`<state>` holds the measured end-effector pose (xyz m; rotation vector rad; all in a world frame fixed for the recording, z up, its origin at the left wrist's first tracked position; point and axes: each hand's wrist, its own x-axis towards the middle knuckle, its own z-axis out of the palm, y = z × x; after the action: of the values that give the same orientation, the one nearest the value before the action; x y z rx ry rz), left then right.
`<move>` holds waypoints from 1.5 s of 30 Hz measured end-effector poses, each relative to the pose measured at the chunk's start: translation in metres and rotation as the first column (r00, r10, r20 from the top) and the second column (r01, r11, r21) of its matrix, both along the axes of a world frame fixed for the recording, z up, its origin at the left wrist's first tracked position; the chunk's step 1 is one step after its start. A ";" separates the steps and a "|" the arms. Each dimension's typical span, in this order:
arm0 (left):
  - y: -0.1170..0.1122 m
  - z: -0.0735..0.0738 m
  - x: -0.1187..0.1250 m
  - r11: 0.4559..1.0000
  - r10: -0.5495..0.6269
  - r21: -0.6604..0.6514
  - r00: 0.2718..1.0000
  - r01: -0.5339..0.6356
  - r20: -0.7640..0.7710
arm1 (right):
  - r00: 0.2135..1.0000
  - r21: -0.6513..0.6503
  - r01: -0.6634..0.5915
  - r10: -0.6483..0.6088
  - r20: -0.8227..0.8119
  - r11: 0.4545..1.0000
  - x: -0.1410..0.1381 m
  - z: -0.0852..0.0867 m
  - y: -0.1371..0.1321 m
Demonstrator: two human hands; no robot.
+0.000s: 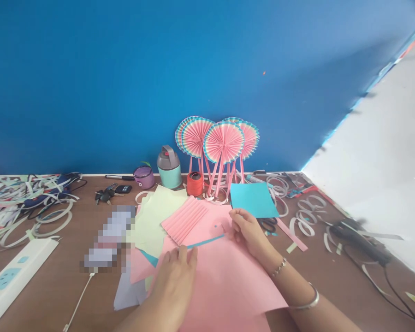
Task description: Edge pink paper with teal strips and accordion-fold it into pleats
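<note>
A large pink paper sheet (pixel 224 281) lies on the brown floor in front of me. A thin blue paper strip (pixel 205 241) lies along its upper edge. My left hand (pixel 174 281) presses flat on the sheet, fingers together at the strip's left end. My right hand (pixel 247 230) is curled, its fingertips pinching the strip's right end against the sheet. A pleated pink paper piece (pixel 184 219) lies just beyond my hands, on pale yellow sheets (pixel 152 216).
Several pink paper fans (pixel 216 143) lean on the blue wall. Beside them are a red spool (pixel 195 183), a teal flask (pixel 169 168), and a turquoise sheet (pixel 253 199) with scissors (pixel 268 225) next to it. Paper loops (pixel 38 207), a power strip (pixel 15 276) and a glue gun (pixel 361 240) lie around.
</note>
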<state>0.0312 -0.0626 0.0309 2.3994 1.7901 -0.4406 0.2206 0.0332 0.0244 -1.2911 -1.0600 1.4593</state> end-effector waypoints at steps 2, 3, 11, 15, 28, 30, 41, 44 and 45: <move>0.000 -0.002 -0.001 1.000 -0.027 -0.002 0.999 0.027 -0.022 | 0.997 0.018 0.062 -0.061 -0.040 0.998 0.009 -0.001 0.006; 0.000 -0.002 -0.001 0.999 -0.038 -0.005 0.999 0.038 -0.035 | 0.993 0.036 0.107 -0.106 -0.043 0.994 0.015 -0.002 0.009; -0.002 0.003 0.001 0.999 -0.016 0.028 0.999 0.017 -0.051 | 0.776 0.450 -0.498 0.149 0.613 0.741 0.027 0.011 -0.002; -0.002 0.003 0.001 0.998 -0.010 0.059 0.999 0.013 -0.048 | 0.329 0.250 -0.879 0.136 0.935 0.405 -0.005 0.008 -0.026; -0.003 -0.001 -0.003 0.999 0.029 0.029 0.999 -0.029 0.020 | 0.249 0.168 -0.834 0.088 0.964 0.525 0.010 0.003 -0.009; -0.001 0.001 -0.003 0.999 0.036 0.015 0.999 -0.036 0.024 | 0.302 0.194 -0.774 0.082 0.950 0.603 0.016 0.003 -0.004; 0.001 0.019 -0.002 0.995 0.075 -0.073 0.995 -0.070 0.066 | 0.384 0.178 -0.666 0.129 0.914 0.724 0.021 -0.004 -0.002; 0.001 0.024 -0.002 0.996 0.060 -0.076 0.996 -0.056 0.060 | 0.411 0.179 -0.670 0.159 0.898 0.721 0.021 -0.004 -0.002; 0.001 0.025 -0.002 0.996 0.055 -0.073 0.997 -0.051 0.055 | 0.414 0.178 -0.678 0.170 0.894 0.713 0.020 -0.003 -0.003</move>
<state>0.0290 -0.0620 0.0558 2.2876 1.7783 -0.4195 0.2402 0.0304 0.0211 -1.3279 -2.4546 0.6572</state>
